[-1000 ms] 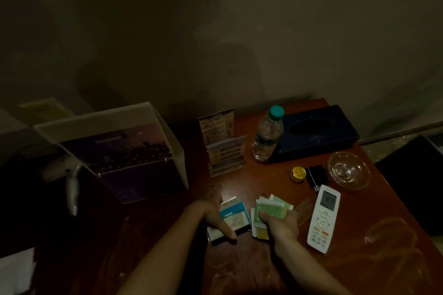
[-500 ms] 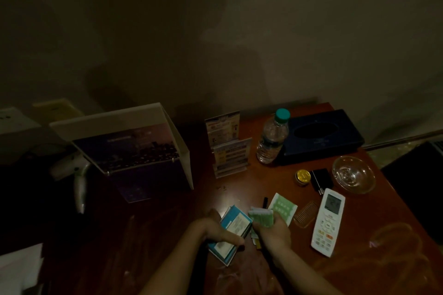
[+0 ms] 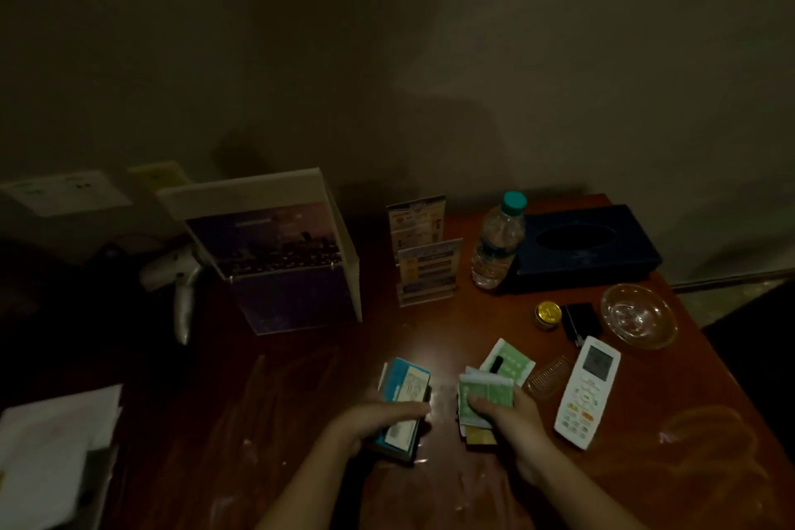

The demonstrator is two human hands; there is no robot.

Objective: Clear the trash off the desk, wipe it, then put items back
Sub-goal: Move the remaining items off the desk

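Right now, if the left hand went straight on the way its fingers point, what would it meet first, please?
Probably the green packets gripped by the right hand: the left hand, holding the blue box, points rightward across a narrow gap of desk. Depth is unclear here.

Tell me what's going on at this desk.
A person is gathering small items from a dim wooden desk. The left hand grips a blue and white box, and the right hand holds a stack of green packets. One more green packet lies flat just beyond the right hand. The remote, comb, glass bowl, water bottle and tissue box sit untouched on the right side.
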